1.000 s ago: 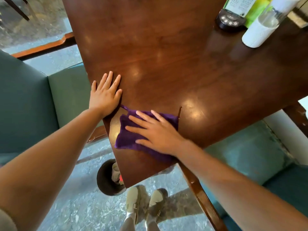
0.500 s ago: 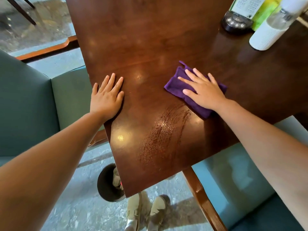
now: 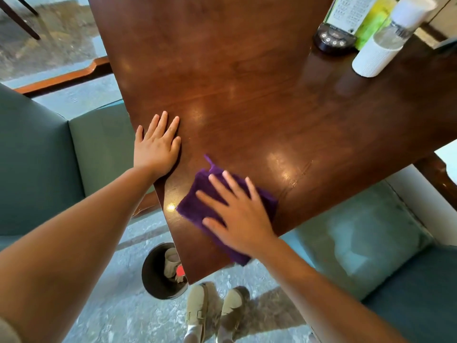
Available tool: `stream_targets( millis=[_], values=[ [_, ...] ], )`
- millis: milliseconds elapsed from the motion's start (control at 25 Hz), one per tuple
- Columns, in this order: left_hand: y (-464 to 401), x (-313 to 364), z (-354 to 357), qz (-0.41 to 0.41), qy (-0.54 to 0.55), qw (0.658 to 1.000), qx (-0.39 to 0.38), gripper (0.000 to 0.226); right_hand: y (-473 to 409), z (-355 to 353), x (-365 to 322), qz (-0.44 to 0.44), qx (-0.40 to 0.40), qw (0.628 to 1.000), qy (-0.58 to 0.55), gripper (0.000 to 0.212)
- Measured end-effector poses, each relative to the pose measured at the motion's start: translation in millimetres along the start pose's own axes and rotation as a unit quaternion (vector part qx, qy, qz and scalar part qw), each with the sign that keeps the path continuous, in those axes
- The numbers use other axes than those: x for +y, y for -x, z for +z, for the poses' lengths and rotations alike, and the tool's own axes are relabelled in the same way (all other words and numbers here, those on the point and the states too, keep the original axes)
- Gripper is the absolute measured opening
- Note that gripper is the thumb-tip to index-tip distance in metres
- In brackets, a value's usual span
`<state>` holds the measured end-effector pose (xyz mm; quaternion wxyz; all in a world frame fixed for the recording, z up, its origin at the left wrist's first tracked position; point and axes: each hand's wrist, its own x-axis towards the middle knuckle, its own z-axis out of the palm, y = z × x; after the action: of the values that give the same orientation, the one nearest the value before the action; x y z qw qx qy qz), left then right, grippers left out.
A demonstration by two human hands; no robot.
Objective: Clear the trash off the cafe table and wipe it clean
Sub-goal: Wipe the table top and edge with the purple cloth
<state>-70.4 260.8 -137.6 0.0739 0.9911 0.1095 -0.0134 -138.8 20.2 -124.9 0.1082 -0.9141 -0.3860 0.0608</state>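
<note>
A purple cloth (image 3: 194,206) lies flat on the dark wooden table (image 3: 247,82) near its front corner. My right hand (image 3: 238,219) presses down on the cloth with fingers spread, and the cloth's near edge hangs slightly over the table's edge. My left hand (image 3: 157,147) rests palm down on the table's left edge, fingers apart, holding nothing. A faint damp streak shows on the wood to the right of the cloth.
A dark round bin (image 3: 153,276) with a paper cup (image 3: 171,262) and other trash stands on the floor under the table's corner. A white spray bottle (image 3: 378,50), a black buzzer (image 3: 332,40) and a menu stand (image 3: 351,11) sit at the far right. Green seats (image 3: 37,157) flank the table.
My right hand has slid the purple cloth back from the middle of the table toward the near corner. My left hand has stayed flat on the left edge.
</note>
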Motion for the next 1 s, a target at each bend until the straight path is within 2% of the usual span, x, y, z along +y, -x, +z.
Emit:
stream_targets(
  millis=[280, 360, 400, 440, 480, 520, 560, 640, 720, 760, 840, 920, 1000],
  values=[
    [-1, -2, -1, 0.000, 0.001, 1.000, -0.006, 0.050, 48, 19, -57, -0.105, -0.043, 0.993, -0.038, 0.045],
    [-1, -2, -1, -0.001, 0.002, 1.000, -0.008, 0.050, 59, 18, -60, -0.133, -0.040, 0.983, -0.117, 0.042],
    [-1, -1, -1, 0.000, 0.001, 1.000, -0.008, 0.050, 62, 11, -60, -0.106, -0.037, 0.969, -0.218, 0.039],
    [0, -1, -1, 0.002, 0.000, 1.000, -0.007, 0.051, 63, -4, -59, -0.035, -0.044, 0.936, -0.348, 0.036],
    [-1, -2, 0, 0.004, 0.000, 1.000, -0.005, 0.051, 60, -20, -55, 0.064, -0.037, 0.880, -0.469, 0.031],
    [-1, -2, 0, 0.004, 0.002, 1.000, -0.004, 0.051, 55, -34, -44, 0.155, 0.002, 0.826, -0.542, 0.024],
    [-1, -2, 0, 0.005, 0.003, 1.000, -0.005, 0.051, 50, -50, -28, 0.215, 0.073, 0.797, -0.559, 0.018],
    [-2, -3, 1, 0.004, 0.002, 1.000, -0.007, 0.051, 37, -79, 16, 0.277, 0.198, 0.785, -0.517, 0.021],
    [-1, -2, 1, 0.004, 0.000, 1.000, -0.005, 0.051, 22, -98, 58, 0.286, 0.220, 0.825, -0.434, 0.038],
    [-2, -2, 1, 0.004, 0.001, 1.000, -0.003, 0.051, 15, -97, 78, 0.290, 0.182, 0.862, -0.373, 0.045],
    [-1, -3, 2, 0.003, 0.004, 1.000, -0.001, 0.051, 7, -77, 101, 0.303, 0.053, 0.929, -0.207, 0.050],
    [-1, -3, 2, 0.002, 0.005, 1.000, 0.000, 0.051, 5, -49, 95, 0.287, -0.011, 0.953, -0.093, 0.056],
    [-1, -3, 1, 0.000, 0.006, 1.000, -0.001, 0.051, 9, -25, 59, 0.274, 0.010, 0.961, -0.048, 0.057]
  ],
)
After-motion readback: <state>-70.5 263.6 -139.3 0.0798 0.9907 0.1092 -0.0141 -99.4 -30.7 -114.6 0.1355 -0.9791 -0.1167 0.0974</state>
